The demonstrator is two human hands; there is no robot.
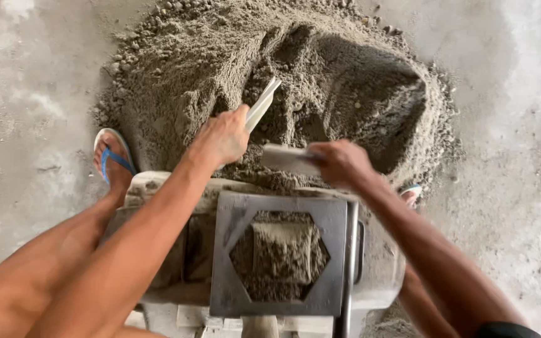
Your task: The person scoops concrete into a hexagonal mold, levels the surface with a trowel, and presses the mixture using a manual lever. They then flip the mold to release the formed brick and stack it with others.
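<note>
My left hand [223, 136] grips a pale flat scraper [263, 103] whose blade points up into a big pile of damp grey sand mix [320, 75]. My right hand [340, 163] holds a second flat grey tool [288, 159] level above the pile's near edge. Below both hands sits a square metal mould [233, 219] with a hexagonal opening, and grey mix [278, 253] partly fills that opening. Both forearms reach over the mould toward the pile.
The pile lies on a dusty concrete floor [508, 125]. My left foot in a blue-strapped sandal [113, 159] rests beside the pile, and my left leg crosses the lower left. A sandal tip [411, 193] shows at the right. The mould stands on a mix-caked base [380, 269].
</note>
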